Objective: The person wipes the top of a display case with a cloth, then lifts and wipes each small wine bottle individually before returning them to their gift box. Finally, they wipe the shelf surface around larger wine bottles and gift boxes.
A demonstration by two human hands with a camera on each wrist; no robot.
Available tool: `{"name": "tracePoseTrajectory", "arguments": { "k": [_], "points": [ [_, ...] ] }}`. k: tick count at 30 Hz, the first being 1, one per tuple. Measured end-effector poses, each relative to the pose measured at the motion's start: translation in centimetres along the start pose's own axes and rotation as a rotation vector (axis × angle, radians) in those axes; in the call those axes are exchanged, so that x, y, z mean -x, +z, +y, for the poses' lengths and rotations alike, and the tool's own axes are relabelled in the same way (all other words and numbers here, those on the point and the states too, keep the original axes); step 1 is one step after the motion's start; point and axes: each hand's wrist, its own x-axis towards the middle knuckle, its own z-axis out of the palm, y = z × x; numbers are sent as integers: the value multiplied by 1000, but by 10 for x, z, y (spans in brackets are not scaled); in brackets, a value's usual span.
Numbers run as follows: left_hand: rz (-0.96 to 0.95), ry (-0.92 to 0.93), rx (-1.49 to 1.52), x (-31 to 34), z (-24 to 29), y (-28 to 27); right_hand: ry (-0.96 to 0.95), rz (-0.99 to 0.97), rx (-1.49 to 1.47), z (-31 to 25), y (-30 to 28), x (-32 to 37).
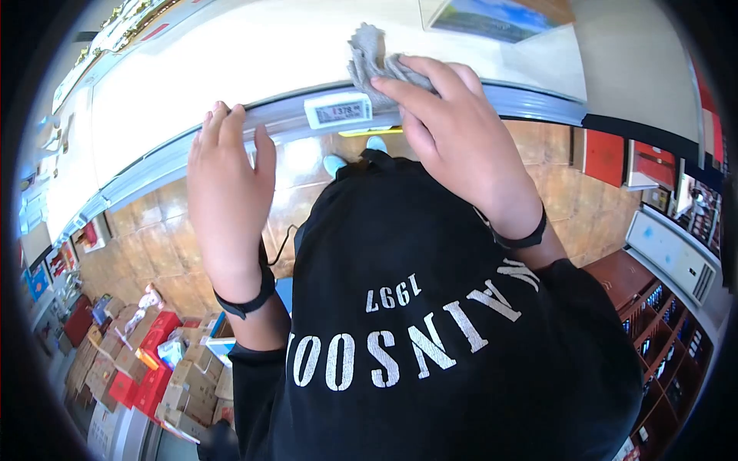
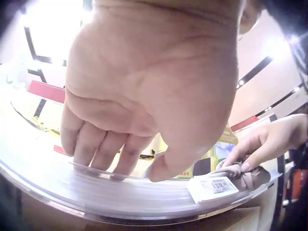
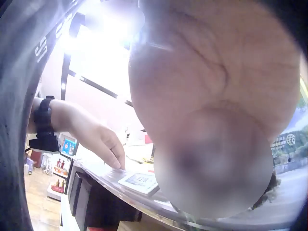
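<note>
A bunched grey cloth (image 1: 370,58) lies on the front edge of a white shelf (image 1: 269,58). My right hand (image 1: 475,142) holds it, with fingers spread over the cloth and the thumb against its near side. In the left wrist view, the cloth (image 2: 231,170) shows between thumb and fingers. To the left, my left hand (image 1: 228,188) rests its extended fingertips at the shelf's clear edge strip (image 1: 284,127), holding nothing. Between the two hands sits an electronic price tag (image 1: 338,112) on that strip. A blurred round patch covers the right fingers in the right wrist view.
A display with a blue landscape picture (image 1: 492,19) stands on the shelf beyond the right hand. Cardboard and red boxes (image 1: 157,346) are piled on the floor at lower left. A rack (image 1: 665,346) stands at lower right, and tiled floor (image 1: 300,192) shows below the shelf.
</note>
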Motion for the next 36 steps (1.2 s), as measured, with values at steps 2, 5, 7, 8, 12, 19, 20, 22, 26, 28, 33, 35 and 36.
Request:
{"name": "tracePoseTrajectory", "arguments": {
  "k": [2, 5, 7, 8, 12, 19, 20, 22, 26, 28, 33, 35, 36],
  "points": [
    [2, -9, -41, -2, 5, 0, -42, 34, -30, 13, 4, 1],
    [1, -31, -66, -2, 11, 2, -92, 80, -104, 24, 4, 2],
    [-11, -40, -63, -3, 12, -1, -97, 95, -164, 24, 0, -1],
    [-19, -50, -59, -4, 11, -3, -89, 100, -198, 22, -3, -1],
    [-22, -50, -42, -3, 11, -1, -47, 156, -362, 14, -10, -3],
    [-60, 41, -83, -2, 8, -7, 35, 356, -330, 4, 2, -6],
    [-75, 54, -92, -1, 7, -9, 21, 406, -286, 4, 8, -10],
    [-80, 123, -80, -4, -3, -15, 6, 467, -251, -2, 17, -18],
    [-162, 224, 4, -10, -33, -31, 57, 464, -221, -28, 33, -33],
    [-190, 288, 86, -12, -52, -38, 106, 432, -125, -41, 40, -39],
    [-253, 278, 124, -9, -102, -45, 258, 207, -170, -71, 56, -59],
    [-251, 263, 132, -9, -122, -44, 182, 169, -69, -86, 67, -71],
    [-260, 273, 146, -11, -131, -44, 142, 148, -21, -94, 74, -77]
  ]
}}
